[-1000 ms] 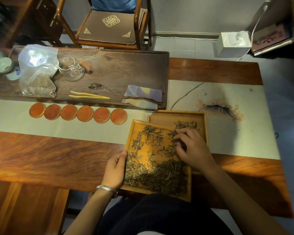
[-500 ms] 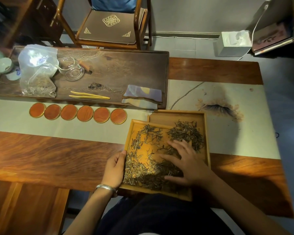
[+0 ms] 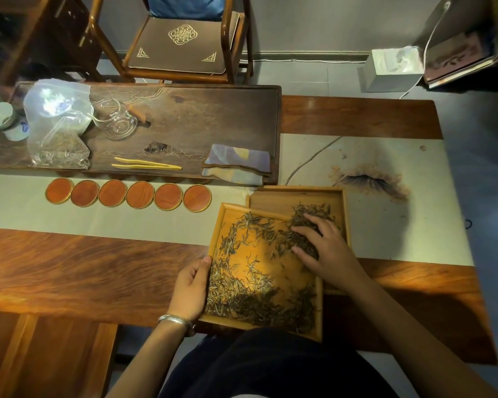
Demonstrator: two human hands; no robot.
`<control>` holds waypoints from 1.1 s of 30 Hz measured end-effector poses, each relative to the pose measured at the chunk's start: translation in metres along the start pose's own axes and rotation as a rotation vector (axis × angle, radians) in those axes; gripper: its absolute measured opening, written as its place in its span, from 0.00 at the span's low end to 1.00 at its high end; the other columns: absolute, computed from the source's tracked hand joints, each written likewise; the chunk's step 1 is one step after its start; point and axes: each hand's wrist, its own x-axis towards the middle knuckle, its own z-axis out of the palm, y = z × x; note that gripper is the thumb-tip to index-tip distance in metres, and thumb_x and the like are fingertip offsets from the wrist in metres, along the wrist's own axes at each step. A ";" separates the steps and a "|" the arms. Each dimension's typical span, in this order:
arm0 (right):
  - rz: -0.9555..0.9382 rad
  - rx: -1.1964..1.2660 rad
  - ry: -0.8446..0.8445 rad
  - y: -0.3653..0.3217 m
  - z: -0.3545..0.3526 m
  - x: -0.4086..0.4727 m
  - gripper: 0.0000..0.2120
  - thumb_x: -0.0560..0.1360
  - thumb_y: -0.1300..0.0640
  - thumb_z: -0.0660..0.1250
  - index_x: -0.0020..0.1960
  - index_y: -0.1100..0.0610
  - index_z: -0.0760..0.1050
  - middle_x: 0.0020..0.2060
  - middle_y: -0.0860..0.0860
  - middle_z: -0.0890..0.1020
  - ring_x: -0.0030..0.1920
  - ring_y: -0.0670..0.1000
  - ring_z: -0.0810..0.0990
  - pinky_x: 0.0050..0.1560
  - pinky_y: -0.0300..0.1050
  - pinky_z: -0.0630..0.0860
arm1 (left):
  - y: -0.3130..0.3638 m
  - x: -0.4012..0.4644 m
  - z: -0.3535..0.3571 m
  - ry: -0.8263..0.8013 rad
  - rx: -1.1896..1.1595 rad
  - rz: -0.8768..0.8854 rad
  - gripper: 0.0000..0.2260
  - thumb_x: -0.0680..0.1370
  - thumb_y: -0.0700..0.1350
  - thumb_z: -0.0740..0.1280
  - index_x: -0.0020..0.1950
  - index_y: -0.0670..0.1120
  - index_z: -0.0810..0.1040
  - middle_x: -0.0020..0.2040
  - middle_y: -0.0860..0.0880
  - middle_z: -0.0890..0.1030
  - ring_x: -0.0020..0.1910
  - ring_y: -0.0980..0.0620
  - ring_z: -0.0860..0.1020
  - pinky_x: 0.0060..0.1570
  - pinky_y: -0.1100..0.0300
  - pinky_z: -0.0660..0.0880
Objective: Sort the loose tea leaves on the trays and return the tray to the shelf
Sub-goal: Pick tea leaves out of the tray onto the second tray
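Lower centre of the frame: near tray [image 3: 216, 278] is lying tilted over the far tray [image 3: 273, 198], both carrying tea leaves [image 3: 253, 304]. Left hand [image 3: 191, 285] is gripping the near tray's left rim, thumb over the edge. Right hand [image 3: 325, 248] is resting palm-down, fingers spread, on leaves where the trays meet. Sorting is looking part-done, leaves lying scattered in both trays. Shelving is not yet begun; no shelf is showing.

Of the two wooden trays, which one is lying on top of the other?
The lighter near tray, steadied by the left hand; its far corner overlaps the darker far tray, which lies flat on the table.
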 end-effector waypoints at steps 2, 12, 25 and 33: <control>0.019 0.028 0.031 0.004 -0.001 0.003 0.19 0.76 0.48 0.65 0.66 0.51 0.73 0.69 0.53 0.69 0.70 0.54 0.63 0.67 0.51 0.65 | 0.001 -0.001 0.000 0.008 -0.006 0.001 0.19 0.81 0.46 0.58 0.31 0.45 0.64 0.27 0.50 0.63 0.25 0.58 0.61 0.25 0.66 0.58; 0.129 0.113 0.135 0.027 -0.015 0.009 0.14 0.77 0.55 0.65 0.62 0.52 0.75 0.60 0.51 0.74 0.61 0.50 0.73 0.53 0.41 0.71 | 0.003 -0.001 -0.003 0.012 0.008 0.001 0.18 0.82 0.46 0.58 0.32 0.45 0.65 0.28 0.50 0.62 0.26 0.56 0.61 0.27 0.64 0.57; -0.221 -0.054 -0.267 -0.031 -0.015 -0.041 0.37 0.64 0.24 0.60 0.68 0.40 0.66 0.73 0.46 0.61 0.72 0.50 0.58 0.69 0.56 0.61 | 0.007 0.004 -0.005 0.043 -0.001 -0.004 0.19 0.81 0.45 0.59 0.30 0.48 0.62 0.25 0.55 0.62 0.23 0.60 0.60 0.25 0.67 0.58; -0.340 -0.135 -0.137 -0.021 -0.002 -0.049 0.24 0.73 0.37 0.62 0.62 0.51 0.76 0.64 0.55 0.76 0.62 0.56 0.75 0.58 0.54 0.77 | 0.005 0.005 -0.009 0.026 -0.015 0.008 0.20 0.81 0.45 0.58 0.29 0.49 0.62 0.21 0.56 0.64 0.22 0.60 0.62 0.27 0.66 0.59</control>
